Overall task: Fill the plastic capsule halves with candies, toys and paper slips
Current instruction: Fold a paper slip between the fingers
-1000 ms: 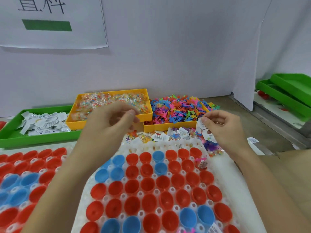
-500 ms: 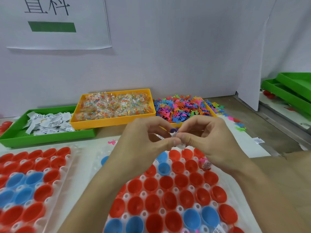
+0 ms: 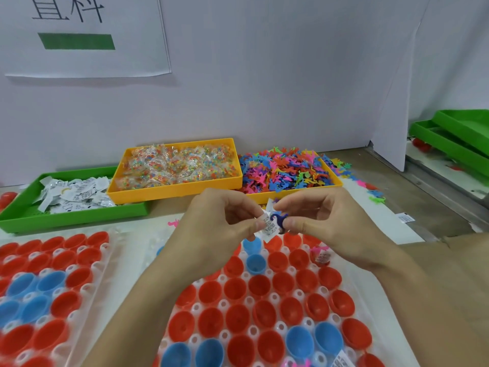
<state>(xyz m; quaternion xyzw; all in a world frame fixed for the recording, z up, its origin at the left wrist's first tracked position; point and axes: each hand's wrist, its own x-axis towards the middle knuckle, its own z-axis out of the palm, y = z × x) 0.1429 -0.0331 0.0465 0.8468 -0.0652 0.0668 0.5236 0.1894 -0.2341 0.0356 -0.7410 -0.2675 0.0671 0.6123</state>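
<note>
Head view: left hand (image 3: 219, 221) and right hand (image 3: 325, 218) meet above the capsule tray's (image 3: 412, 340) far edge, both pinching one printed paper slip (image 3: 268, 226) and a blue toy (image 3: 277, 218).

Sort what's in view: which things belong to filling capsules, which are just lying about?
In use: paper slip, blue toy, capsule halves, slip tray, candy tray, toy tray.
Lying about: wall sign, stacked green trays.

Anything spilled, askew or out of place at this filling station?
Yes. Toy figures have spilled over the right edge of the overfull orange toy tray onto the table; a green one lies farther out. A paper slip also lies loose on the table.
</note>
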